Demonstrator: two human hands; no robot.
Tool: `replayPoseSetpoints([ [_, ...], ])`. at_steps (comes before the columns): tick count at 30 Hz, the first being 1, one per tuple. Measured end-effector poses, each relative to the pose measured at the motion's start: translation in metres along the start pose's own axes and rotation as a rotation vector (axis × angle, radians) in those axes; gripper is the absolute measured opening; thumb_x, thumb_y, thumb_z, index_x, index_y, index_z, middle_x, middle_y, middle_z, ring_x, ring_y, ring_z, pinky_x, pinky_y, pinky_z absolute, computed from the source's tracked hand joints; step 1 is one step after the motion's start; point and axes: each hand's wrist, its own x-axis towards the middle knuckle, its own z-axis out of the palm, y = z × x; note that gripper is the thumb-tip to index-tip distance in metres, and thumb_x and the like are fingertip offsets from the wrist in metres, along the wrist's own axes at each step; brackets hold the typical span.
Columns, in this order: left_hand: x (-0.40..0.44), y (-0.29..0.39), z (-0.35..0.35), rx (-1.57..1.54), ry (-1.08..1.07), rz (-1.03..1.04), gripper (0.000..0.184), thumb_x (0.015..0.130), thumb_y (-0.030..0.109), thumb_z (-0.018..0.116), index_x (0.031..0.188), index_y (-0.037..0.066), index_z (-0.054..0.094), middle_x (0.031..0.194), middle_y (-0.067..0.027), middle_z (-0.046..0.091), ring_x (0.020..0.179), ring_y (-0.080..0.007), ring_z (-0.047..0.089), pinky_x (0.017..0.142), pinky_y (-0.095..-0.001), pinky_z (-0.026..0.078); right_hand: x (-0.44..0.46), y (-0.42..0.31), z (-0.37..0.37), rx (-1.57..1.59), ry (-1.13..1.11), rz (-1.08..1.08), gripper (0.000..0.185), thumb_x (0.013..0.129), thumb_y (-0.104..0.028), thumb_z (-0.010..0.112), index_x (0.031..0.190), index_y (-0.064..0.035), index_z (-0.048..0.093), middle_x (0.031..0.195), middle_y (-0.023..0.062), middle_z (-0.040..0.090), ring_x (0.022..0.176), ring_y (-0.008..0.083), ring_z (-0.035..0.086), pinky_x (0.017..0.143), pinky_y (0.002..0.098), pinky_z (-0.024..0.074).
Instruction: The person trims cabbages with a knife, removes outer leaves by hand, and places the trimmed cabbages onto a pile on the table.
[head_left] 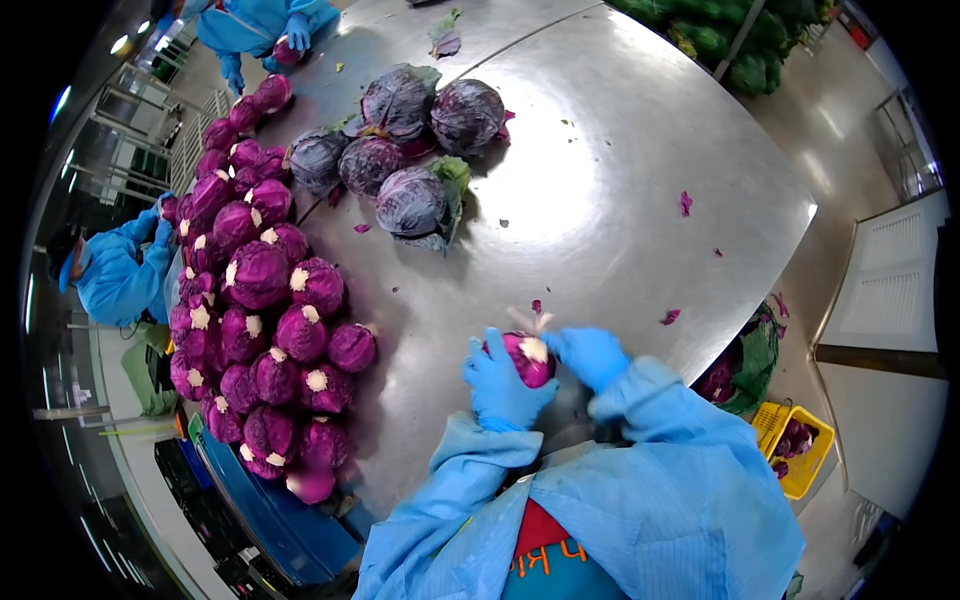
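My left hand (pixel 503 388), in a blue glove, is wrapped around the left side of a small red cabbage (pixel 536 369) at the table's near edge. The cabbage's pale cut stem end faces up and right. At that end my right hand (pixel 590 357), also gloved in blue, is closed; whatever it grips is hidden behind its fingers. A pale, blurred piece (pixel 530 321) shows just above the stem, too smeared to name. A small purple leaf scrap (pixel 537 305) lies beyond it on the metal table (pixel 600 240).
Left of me is a large pile of trimmed red cabbages (pixel 258 275). Several untrimmed cabbages (pixel 397 103) with outer leaves sit farther back. Two co-workers in blue (pixel 125 270) stand along the left and far sides. A yellow crate (pixel 808 465) with purple leaves is at lower right.
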Motion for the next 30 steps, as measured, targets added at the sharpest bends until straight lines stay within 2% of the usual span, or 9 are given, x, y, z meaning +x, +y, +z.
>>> replayPoseSetpoints([
  [3, -0.024, 0.017, 0.005, 0.139, 0.006, 0.095, 0.114, 0.053, 0.041, 0.087, 0.144, 0.006, 0.027, 0.14, -0.0317, 0.028, 0.125, -0.0485, 0.034, 0.104, -0.0531, 0.033, 0.045, 0.022, -0.025, 0.513, -0.193, 0.49, 0.058, 0.095, -0.058, 0.04, 0.081, -0.0089, 0.068, 0.066, 0.0104, 0.064, 0.061, 0.0249, 0.061, 0.064, 0.0361, 0.0494],
  [6, -0.025, -0.008, 0.001, -0.044, 0.047, 0.149, 0.112, 0.051, 0.042, 0.087, 0.141, 0.007, 0.03, 0.139, -0.0309, 0.029, 0.124, -0.047, 0.034, 0.103, -0.0529, 0.034, 0.038, 0.011, -0.046, 0.639, -0.144, 0.449, 0.06, 0.094, -0.059, 0.041, 0.078, -0.0076, 0.068, 0.063, 0.007, 0.062, 0.061, 0.0212, 0.06, 0.064, 0.0338, 0.049],
  [7, -0.017, -0.023, 0.0, -0.101, -0.006, 0.157, 0.11, 0.052, 0.044, 0.087, 0.139, 0.005, 0.032, 0.138, -0.0297, 0.029, 0.124, -0.0446, 0.035, 0.102, -0.0523, 0.034, 0.031, 0.009, -0.048, 0.647, -0.173, 0.412, 0.059, 0.094, -0.058, 0.042, 0.079, -0.0079, 0.068, 0.064, 0.0075, 0.063, 0.062, 0.0221, 0.06, 0.064, 0.0342, 0.049],
  [10, -0.016, -0.042, 0.009, -0.321, 0.052, 0.153, 0.11, 0.052, 0.046, 0.087, 0.137, 0.002, 0.032, 0.136, -0.0287, 0.031, 0.123, -0.0431, 0.037, 0.102, -0.0511, 0.034, -0.003, -0.008, -0.047, 0.607, -0.231, 0.25, 0.055, 0.094, -0.057, 0.044, 0.079, -0.0086, 0.067, 0.068, 0.0091, 0.065, 0.063, 0.0246, 0.062, 0.063, 0.0354, 0.0491],
  [15, -0.017, -0.042, 0.015, -0.161, 0.158, 0.211, 0.118, 0.051, 0.046, 0.088, 0.138, -0.002, 0.025, 0.131, -0.0239, 0.035, 0.12, -0.0393, 0.04, 0.104, -0.0486, 0.033, -0.053, -0.024, -0.015, 0.297, -0.206, 0.033, 0.051, 0.094, -0.054, 0.046, 0.079, -0.009, 0.065, 0.074, 0.0106, 0.066, 0.065, 0.0286, 0.063, 0.062, 0.0384, 0.0496],
  [18, -0.016, -0.047, 0.017, -0.225, 0.15, 0.198, 0.119, 0.052, 0.047, 0.088, 0.138, -0.004, 0.025, 0.13, -0.0237, 0.037, 0.119, -0.0387, 0.041, 0.104, -0.0472, 0.034, -0.054, -0.018, -0.005, 0.413, -0.208, 0.024, 0.052, 0.094, -0.054, 0.045, 0.078, -0.0083, 0.064, 0.07, 0.0097, 0.065, 0.063, 0.0272, 0.063, 0.061, 0.0384, 0.0494],
  [21, -0.015, -0.049, 0.017, -0.268, 0.126, 0.171, 0.119, 0.051, 0.047, 0.088, 0.138, -0.005, 0.026, 0.13, -0.0245, 0.038, 0.119, -0.0387, 0.042, 0.103, -0.0453, 0.036, -0.04, -0.011, -0.004, 0.615, -0.372, 0.027, 0.055, 0.095, -0.055, 0.042, 0.076, -0.0079, 0.064, 0.066, 0.009, 0.064, 0.061, 0.0256, 0.062, 0.061, 0.0376, 0.0497],
  [27, -0.01, -0.043, 0.011, -0.211, 0.089, 0.064, 0.118, 0.049, 0.047, 0.089, 0.136, -0.007, 0.029, 0.128, -0.0242, 0.038, 0.118, -0.0374, 0.042, 0.102, -0.0432, 0.037, -0.02, -0.018, -0.015, 0.545, -0.458, 0.124, 0.062, 0.095, -0.059, 0.037, 0.074, -0.0085, 0.067, 0.062, 0.0085, 0.064, 0.06, 0.0249, 0.063, 0.063, 0.0364, 0.051],
  [30, -0.006, -0.042, 0.015, -0.235, 0.085, 0.033, 0.118, 0.049, 0.047, 0.089, 0.135, -0.009, 0.03, 0.126, -0.0249, 0.039, 0.118, -0.0374, 0.043, 0.101, -0.0424, 0.038, -0.016, -0.028, -0.018, 0.486, -0.479, 0.264, 0.067, 0.094, -0.063, 0.036, 0.076, -0.0069, 0.068, 0.062, 0.0078, 0.064, 0.058, 0.0196, 0.062, 0.061, 0.0331, 0.0513],
])
